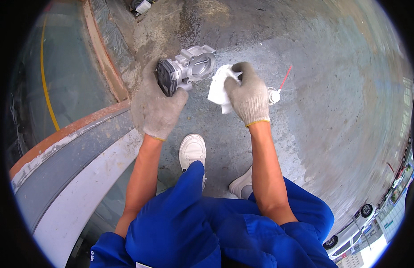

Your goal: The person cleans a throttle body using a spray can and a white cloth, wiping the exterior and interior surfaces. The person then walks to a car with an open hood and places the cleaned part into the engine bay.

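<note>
My left hand (163,112), in a grey knitted work glove, grips a metal throttle body (190,65) by its black plastic cover (166,77). The round bore of the throttle body faces up towards me, with the plate and shaft visible inside. To its right my gloved right hand (249,93) pinches a crumpled white cloth or paper wipe (220,88). The wipe hangs apart from the metal housing. Just beyond the right hand stands a spray can (274,96) with a white nozzle and a thin red straw (286,77); the glove hides part of it.
A raised ledge with a worn orange edge (76,127) runs along my left. Past it lies a green floor with a yellow line (46,80). My white shoes (192,150) rest on the stained concrete floor (321,100). A white car (351,231) is parked far right.
</note>
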Available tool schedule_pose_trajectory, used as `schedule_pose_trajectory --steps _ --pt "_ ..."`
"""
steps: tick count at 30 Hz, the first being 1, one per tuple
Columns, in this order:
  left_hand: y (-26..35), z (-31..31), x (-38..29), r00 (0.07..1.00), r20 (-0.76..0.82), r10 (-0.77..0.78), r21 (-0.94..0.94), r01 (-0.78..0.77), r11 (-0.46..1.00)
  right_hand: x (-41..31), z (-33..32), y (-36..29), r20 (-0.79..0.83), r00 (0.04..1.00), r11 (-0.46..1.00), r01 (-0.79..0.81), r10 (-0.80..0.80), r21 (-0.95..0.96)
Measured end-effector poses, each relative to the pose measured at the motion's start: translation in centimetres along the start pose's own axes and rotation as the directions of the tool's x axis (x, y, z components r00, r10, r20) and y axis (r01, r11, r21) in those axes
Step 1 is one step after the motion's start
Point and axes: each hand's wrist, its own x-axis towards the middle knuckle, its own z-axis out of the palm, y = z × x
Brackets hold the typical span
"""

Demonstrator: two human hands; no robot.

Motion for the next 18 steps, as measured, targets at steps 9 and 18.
schedule_pose_trajectory --steps 9,18 --pt "0.7 0.8 -0.7 0.899 -0.186 0.397 0.237 -0.351 0.906 0.0 3.3 0.1 -0.005 0.998 0.811 -0.046 0.060 0.584" --pt "1.4 2.0 -2.1 0.940 -0.210 0.268 0.082 -0.256 0.963 0.1 7.0 2.6 0.084 0.955 0.421 0.045 -0.284 0.906"
